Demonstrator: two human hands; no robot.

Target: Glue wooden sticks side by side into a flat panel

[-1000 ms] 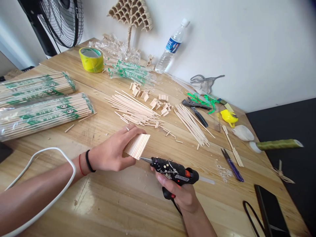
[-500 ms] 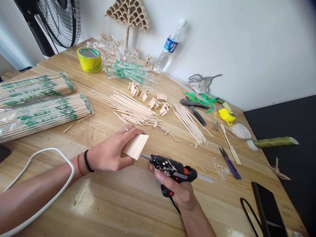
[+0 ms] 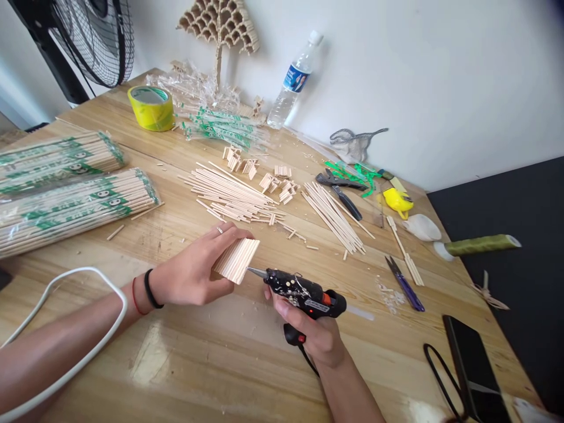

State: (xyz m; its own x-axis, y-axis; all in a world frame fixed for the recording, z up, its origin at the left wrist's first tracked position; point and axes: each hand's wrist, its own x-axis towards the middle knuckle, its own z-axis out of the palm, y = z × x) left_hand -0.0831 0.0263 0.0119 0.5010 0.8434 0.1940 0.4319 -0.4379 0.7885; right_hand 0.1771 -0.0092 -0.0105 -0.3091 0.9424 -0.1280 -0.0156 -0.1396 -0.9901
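Note:
Between the thumb and fingers of my left hand is a small panel of wooden sticks lying side by side, held tilted above the table. My right hand grips a black hot glue gun, its red light lit and a clear glue stick poking out of the back. The gun's metal nozzle is at the panel's right edge; whether it touches I cannot tell. Beyond my hands lie a pile of loose sticks, a second pile and several small glued stick pieces.
Packs of sticks lie at left, near yellow tape. A water bottle and a stick-built tree stand by the wall. Pliers, scissors and a phone lie at right. A white cable crosses my left forearm.
The whole view has shifted slightly, so things sit a little further left. Both hands keep their holds, and the nozzle stays at the panel's right edge.

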